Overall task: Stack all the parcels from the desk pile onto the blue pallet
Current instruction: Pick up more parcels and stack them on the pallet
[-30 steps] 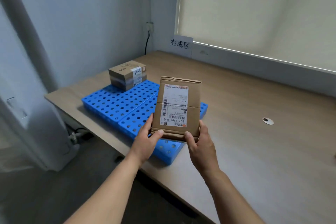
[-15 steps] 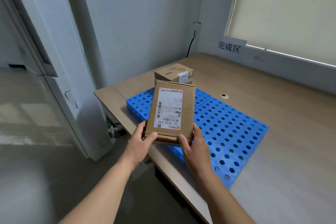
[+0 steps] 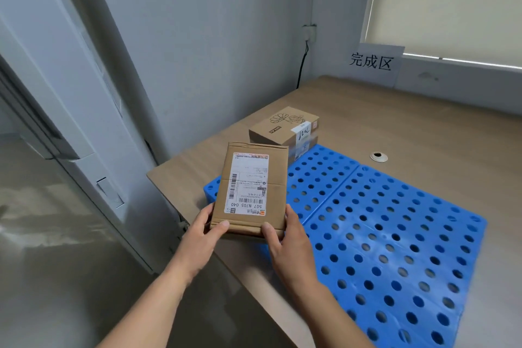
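Head view: your left hand (image 3: pixel 202 237) and right hand (image 3: pixel 288 246) clamp the parcel (image 3: pixel 251 189) by its near end, above the left corner of the blue pallet (image 3: pixel 395 234). Its label (image 3: pixel 248 182) reads "507 N705 040"; the wall sign (image 3: pixel 372 62) says "完成区". Surface: wooden desk (image 3: pixel 423 127); grey walls (image 3: pixel 211 37).

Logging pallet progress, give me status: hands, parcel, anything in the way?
Left hand, right hand grip labelled parcel at near end. Held up, not yet on blue pallet. Stacked boxes on far corner, not in the way.
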{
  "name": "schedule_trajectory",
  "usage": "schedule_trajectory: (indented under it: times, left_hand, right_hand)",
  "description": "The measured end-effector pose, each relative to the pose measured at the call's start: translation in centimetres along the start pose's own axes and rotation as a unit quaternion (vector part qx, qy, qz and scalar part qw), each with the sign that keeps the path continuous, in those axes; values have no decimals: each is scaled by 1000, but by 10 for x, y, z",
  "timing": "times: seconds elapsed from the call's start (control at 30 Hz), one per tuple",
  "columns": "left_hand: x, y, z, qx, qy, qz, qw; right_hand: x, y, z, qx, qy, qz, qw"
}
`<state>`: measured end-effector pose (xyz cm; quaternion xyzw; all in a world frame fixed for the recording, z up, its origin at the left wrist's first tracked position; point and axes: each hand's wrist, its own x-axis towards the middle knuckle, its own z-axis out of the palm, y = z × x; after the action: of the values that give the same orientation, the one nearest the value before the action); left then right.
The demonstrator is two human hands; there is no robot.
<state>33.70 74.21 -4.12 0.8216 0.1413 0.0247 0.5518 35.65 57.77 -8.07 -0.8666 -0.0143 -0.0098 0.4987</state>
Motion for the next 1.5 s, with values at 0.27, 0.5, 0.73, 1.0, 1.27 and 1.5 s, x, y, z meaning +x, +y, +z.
schedule_trajectory:
  times: [0.27,0.5,0.73,1.0,1.27,1.5]
  left_hand:
    - [42,-22,-24,10,-48,-6,999]
    - [97,-37,-52,31,-155,23,987]
    - [165,-55,-81,57,-239,45,968]
    - [220,-79,-94,82,-340,84,933]
    - [259,-89,-100,210,-361,148,897]
    - [273,-103,-95,161,-329,149,919]
  right_hand:
    - [20,-10,29,-31,-3,29,999]
    - [32,-23,67,-52,54,89,993]
    - [46,-52,108,-75,102,161,979]
    - [64,-65,136,-112,119,228,960]
    - [85,-64,154,-151,91,276,945]
    - [99,-63,165,-168,96,301,934]
